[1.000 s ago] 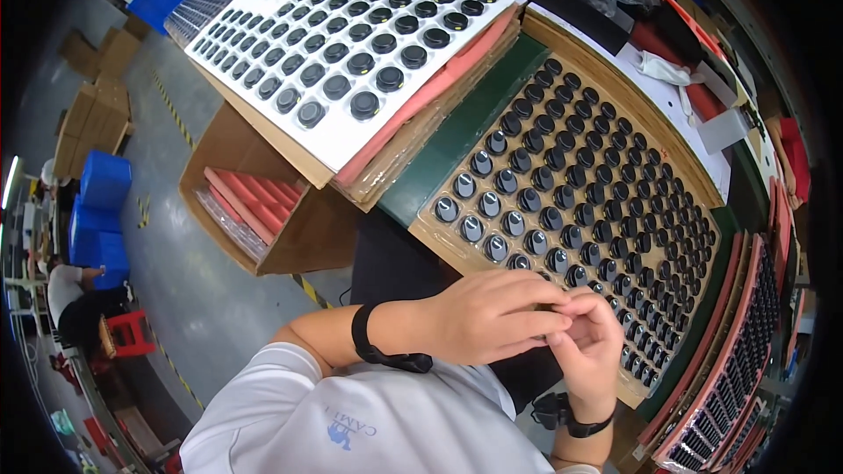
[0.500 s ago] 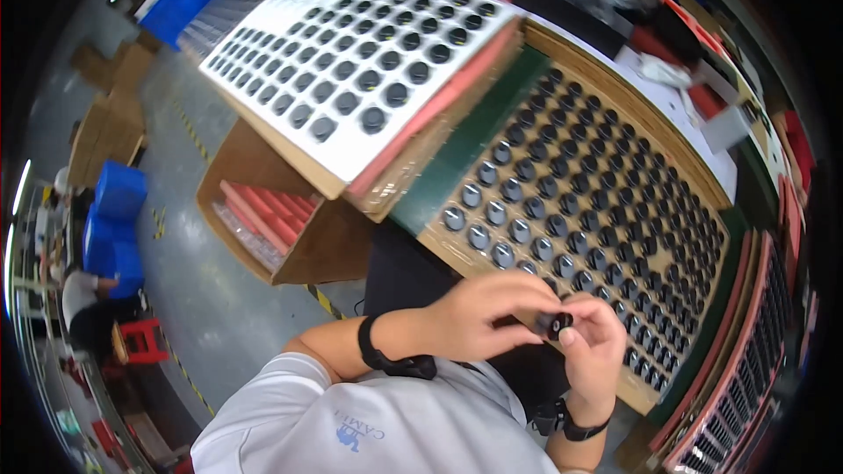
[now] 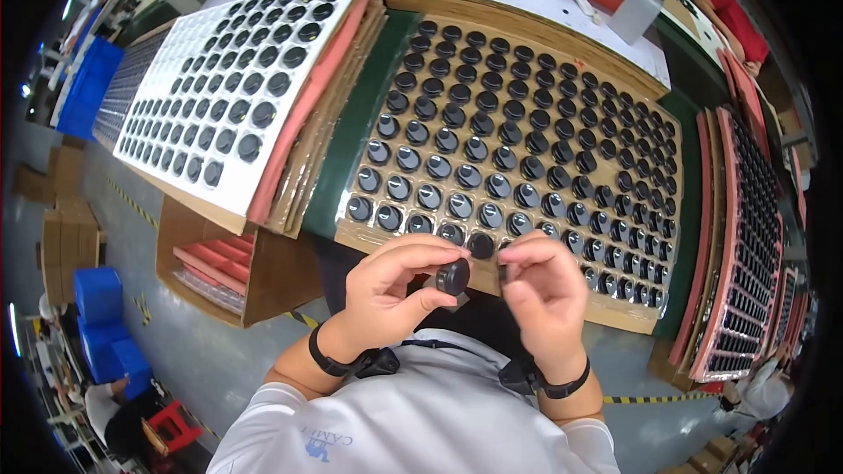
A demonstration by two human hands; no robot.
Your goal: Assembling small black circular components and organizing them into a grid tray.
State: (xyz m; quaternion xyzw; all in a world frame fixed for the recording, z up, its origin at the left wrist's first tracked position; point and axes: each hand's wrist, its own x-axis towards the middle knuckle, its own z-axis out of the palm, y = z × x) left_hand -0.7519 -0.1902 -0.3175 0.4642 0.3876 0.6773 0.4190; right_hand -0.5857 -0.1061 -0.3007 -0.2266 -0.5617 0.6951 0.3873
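In front of my body, my left hand [image 3: 379,288] pinches a black round knob-like part [image 3: 453,276] between thumb and fingertips. A short gap to the right, my right hand [image 3: 550,291] is closed with thumb and fingers around a small dark piece [image 3: 503,277], seen edge-on and blurred, so its kind is unclear. Both hands are just above the near edge of a brown tray [image 3: 360,235]. Rows of black round knob-like parts [image 3: 504,158] with shiny sides stand in it. One spot toward the right of its rows has no part.
A white tray [image 3: 235,195] partly filled with black parts rests on stacked cardboard at the left. Below it is an open carton [image 3: 277,276] with red dividers. More filled trays [image 3: 738,237] lean at the right. A clear container [image 3: 639,9] stands at the back.
My hands were together at one small dark part and are now apart, each with a piece. The view has turned, so the trays appear farther left.
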